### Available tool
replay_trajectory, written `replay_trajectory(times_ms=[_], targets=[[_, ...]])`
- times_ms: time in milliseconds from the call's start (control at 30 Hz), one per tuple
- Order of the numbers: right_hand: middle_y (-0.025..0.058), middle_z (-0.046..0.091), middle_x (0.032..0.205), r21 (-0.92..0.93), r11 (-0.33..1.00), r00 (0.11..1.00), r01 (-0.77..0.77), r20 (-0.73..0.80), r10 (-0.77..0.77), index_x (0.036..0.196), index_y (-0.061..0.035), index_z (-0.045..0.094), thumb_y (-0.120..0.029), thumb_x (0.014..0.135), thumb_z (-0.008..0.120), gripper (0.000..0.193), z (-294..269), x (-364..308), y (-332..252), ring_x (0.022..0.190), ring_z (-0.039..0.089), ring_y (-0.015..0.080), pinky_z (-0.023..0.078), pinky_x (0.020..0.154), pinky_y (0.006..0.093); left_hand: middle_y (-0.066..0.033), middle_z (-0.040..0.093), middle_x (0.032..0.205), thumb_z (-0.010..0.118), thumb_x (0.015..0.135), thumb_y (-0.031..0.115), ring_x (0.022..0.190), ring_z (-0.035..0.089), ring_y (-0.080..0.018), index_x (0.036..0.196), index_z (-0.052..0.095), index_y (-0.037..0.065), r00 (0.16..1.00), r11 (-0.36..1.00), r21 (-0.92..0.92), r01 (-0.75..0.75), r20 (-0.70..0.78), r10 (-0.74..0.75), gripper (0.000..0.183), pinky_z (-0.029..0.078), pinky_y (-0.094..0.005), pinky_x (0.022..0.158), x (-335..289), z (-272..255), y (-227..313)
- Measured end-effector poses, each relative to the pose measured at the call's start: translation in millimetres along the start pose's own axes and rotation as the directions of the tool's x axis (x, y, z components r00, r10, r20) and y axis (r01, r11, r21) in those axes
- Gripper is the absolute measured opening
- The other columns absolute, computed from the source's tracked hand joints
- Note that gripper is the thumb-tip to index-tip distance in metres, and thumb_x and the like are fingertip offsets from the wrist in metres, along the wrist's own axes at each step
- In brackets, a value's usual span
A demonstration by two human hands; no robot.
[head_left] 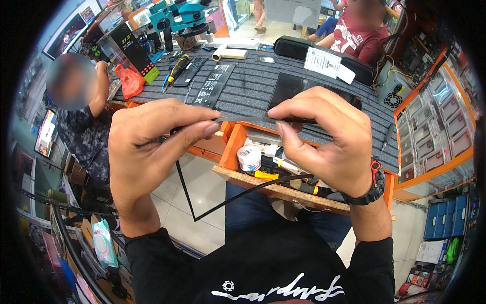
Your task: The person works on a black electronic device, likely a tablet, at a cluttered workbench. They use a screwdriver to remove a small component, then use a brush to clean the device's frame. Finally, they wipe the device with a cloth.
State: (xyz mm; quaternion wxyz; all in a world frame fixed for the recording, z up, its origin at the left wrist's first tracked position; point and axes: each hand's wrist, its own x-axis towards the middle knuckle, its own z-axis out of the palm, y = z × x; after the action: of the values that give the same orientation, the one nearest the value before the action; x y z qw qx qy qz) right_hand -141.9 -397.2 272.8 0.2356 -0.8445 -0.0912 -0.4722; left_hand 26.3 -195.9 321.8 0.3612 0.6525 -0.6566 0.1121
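A thin black bezel frame (246, 120) is stretched between my two hands above the workbench's near edge. My left hand (147, 139) pinches its upper strip between thumb and fingers. My right hand (331, 134), with a black watch on the wrist, pinches the same strip a short gap away. The frame's lower corner (195, 219) hangs down in front of an open wooden drawer (283, 190). Behind my right hand, a dark flat panel (291, 90) lies on the grey ribbed mat (248, 83); my hand covers part of it.
On the mat lie a flat black battery (215, 83) and a yellow-black screwdriver (178, 68). A teal microscope (179, 20) stands at the back. The drawer holds a white tub (249, 158) and tools. One person (83, 121) is at left, another (354, 33) across the bench.
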Motion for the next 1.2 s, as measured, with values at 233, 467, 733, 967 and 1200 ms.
replay_trajectory(times_ms=[233, 467, 733, 967, 1200], targets=[[0.0089, 0.072, 0.088, 0.009, 1.000, 1.000, 0.016, -0.002, -0.016, 0.097, -0.0014, 0.075, 0.006, 0.074, 0.080, 0.025, 4.9, 2.3, -3.5, 0.074, 0.069, 0.0166, 0.055, 0.065, 0.0266, -0.0129, 0.076, 0.080, 0.080, 0.083, 0.000, 0.067, 0.070, -0.0161, 0.098, 0.079, -0.004, 0.999, 0.997, -0.083, 0.005, -0.037, -0.008, 0.015, 0.050, -0.0251, 0.061, -1.2, 4.9, -2.9], [0.0089, 0.071, 0.088, -0.026, 1.000, 1.000, 0.012, -0.004, -0.012, 0.097, -0.0009, 0.075, 0.007, 0.076, 0.077, 0.023, 6.8, 3.9, -5.2, 0.073, 0.068, 0.0161, 0.055, 0.064, 0.0268, -0.0130, 0.076, 0.081, 0.080, 0.083, -0.001, 0.068, 0.071, -0.0164, 0.098, 0.079, -0.003, 0.999, 0.995, -0.099, 0.022, -0.043, -0.027, 0.015, 0.052, -0.0253, 0.063, -3.7, 5.9, -3.2], [0.0089, 0.071, 0.087, -0.024, 1.000, 1.000, 0.017, -0.009, -0.017, 0.097, -0.0007, 0.075, 0.009, 0.076, 0.074, 0.023, 8.9, 5.0, -4.4, 0.070, 0.066, 0.0151, 0.053, 0.063, 0.0261, -0.0121, 0.076, 0.080, 0.080, 0.084, 0.000, 0.067, 0.070, -0.0154, 0.097, 0.079, -0.003, 0.998, 0.992, -0.121, 0.044, -0.047, -0.050, 0.014, 0.050, -0.0251, 0.061, -4.0, 7.3, -3.9], [0.0089, 0.071, 0.087, -0.030, 0.999, 1.000, 0.019, -0.014, -0.020, 0.097, -0.0006, 0.075, 0.009, 0.076, 0.076, 0.023, 10.4, 5.4, -3.4, 0.070, 0.067, 0.0152, 0.054, 0.062, 0.0260, -0.0113, 0.075, 0.078, 0.080, 0.084, 0.001, 0.066, 0.069, -0.0145, 0.097, 0.079, -0.003, 0.998, 0.993, -0.115, 0.034, -0.049, -0.040, 0.014, 0.049, -0.0251, 0.060, -4.1, 6.9, -7.5], [0.0091, 0.072, 0.088, -0.026, 1.000, 1.000, 0.016, -0.012, -0.016, 0.097, -0.0003, 0.076, 0.009, 0.076, 0.074, 0.023, 9.3, 5.3, -2.9, 0.071, 0.067, 0.0151, 0.054, 0.064, 0.0261, -0.0106, 0.075, 0.078, 0.080, 0.084, 0.001, 0.067, 0.069, -0.0135, 0.097, 0.079, -0.003, 0.997, 0.990, -0.131, 0.057, -0.046, -0.063, 0.014, 0.049, -0.0245, 0.061, -4.1, 8.7, -8.0]])
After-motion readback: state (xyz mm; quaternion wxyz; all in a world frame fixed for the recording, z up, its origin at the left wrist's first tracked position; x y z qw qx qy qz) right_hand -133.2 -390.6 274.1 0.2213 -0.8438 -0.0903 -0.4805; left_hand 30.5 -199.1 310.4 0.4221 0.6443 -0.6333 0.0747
